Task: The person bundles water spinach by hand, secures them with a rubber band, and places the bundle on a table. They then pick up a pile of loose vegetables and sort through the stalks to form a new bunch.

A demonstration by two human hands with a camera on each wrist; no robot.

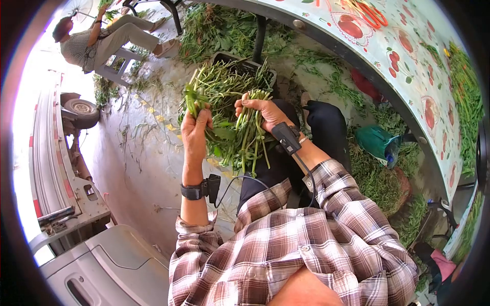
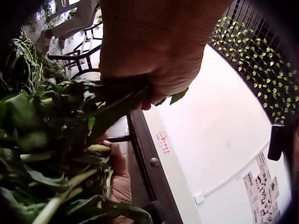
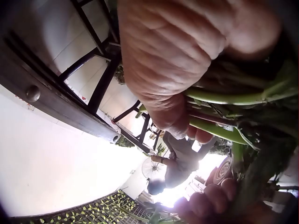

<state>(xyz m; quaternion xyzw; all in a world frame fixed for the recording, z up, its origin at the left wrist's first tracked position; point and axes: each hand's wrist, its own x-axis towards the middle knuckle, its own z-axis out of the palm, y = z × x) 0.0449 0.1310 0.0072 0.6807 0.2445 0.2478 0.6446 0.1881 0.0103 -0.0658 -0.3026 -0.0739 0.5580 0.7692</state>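
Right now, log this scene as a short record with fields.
left hand: grips a few leafy stems, held upright
right hand: grips a bundle of green stems, cut ends up
crate: on the ground ahead, full of greens
table: fruit-print cloth, orange scissors on top
background: a seated person

The round worktop's glossy, fruit-printed plastic cloth [image 1: 408, 56] shines; the green leafy stems [image 1: 240, 127] look smooth and waxy; the grey concrete floor [image 1: 132, 168] is rough and matt.
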